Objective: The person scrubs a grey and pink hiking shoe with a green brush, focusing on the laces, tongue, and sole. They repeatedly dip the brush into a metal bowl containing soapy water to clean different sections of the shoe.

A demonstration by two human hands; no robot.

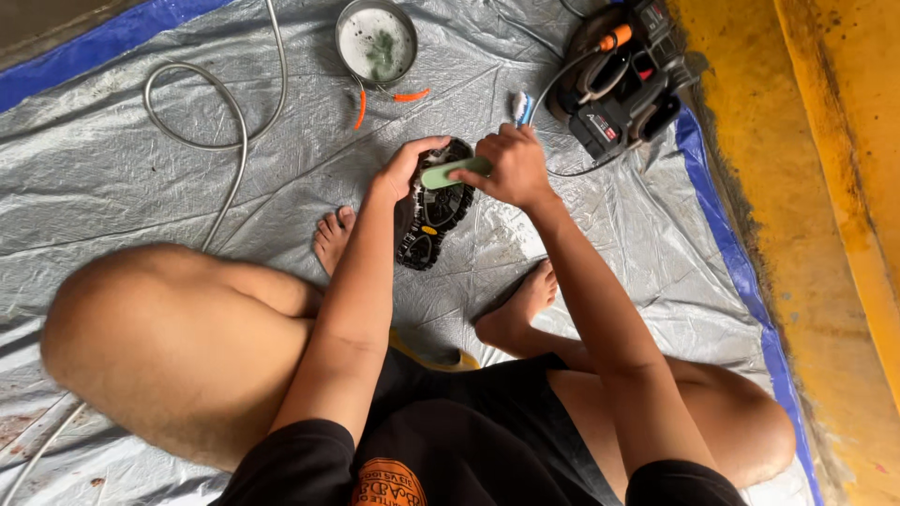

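Shoe (433,217) — black, sole turned up toward us — sits just above the middle of the frame on the grey tarp (112,169), its long axis running from upper right down to lower left, toe or heel end near our bare left foot (334,236). Our left hand (405,167) grips its upper left edge, fingers curled over the rim and clamped on it. Our right hand (511,167) comes in from the right, fingers wrapped tight around a pale green brush (450,172) that lies across the shoe's upper end, handle pointing left. Both hands meet at that end; the lower end is free. Bristles are hidden under the brush body, and the shoe's upper is out of sight. A metal bowl (376,42), a hose (202,141) and a black machine (623,80) lie toward the top of the frame; a toothbrush-like thing (520,105) just above the right hand is hard to make out.
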